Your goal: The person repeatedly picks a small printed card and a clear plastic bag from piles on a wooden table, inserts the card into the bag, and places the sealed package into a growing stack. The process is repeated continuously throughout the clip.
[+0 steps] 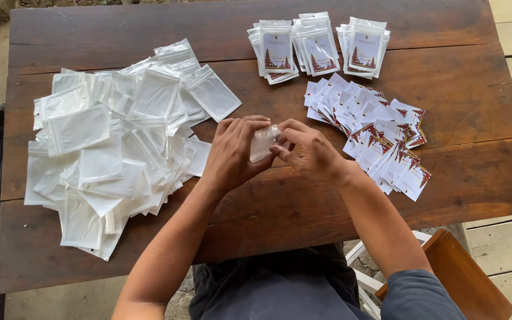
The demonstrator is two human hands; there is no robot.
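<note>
Seen from above, 2 bare hands meet over the middle of a dark wooden worktop (268, 219). Together, the left hand (232, 153) and the right hand (310, 152) pinch 1 small clear plastic pouch (262, 144), held just above the wood between the fingertips. To the left lies a large loose heap of empty clear pouches (114, 142). To the right, near the right hand, spreads a fan of small white printed cards (374, 136) with red edging. At the far edge sit 3 neat stacks of filled pouches (318, 46).
</note>
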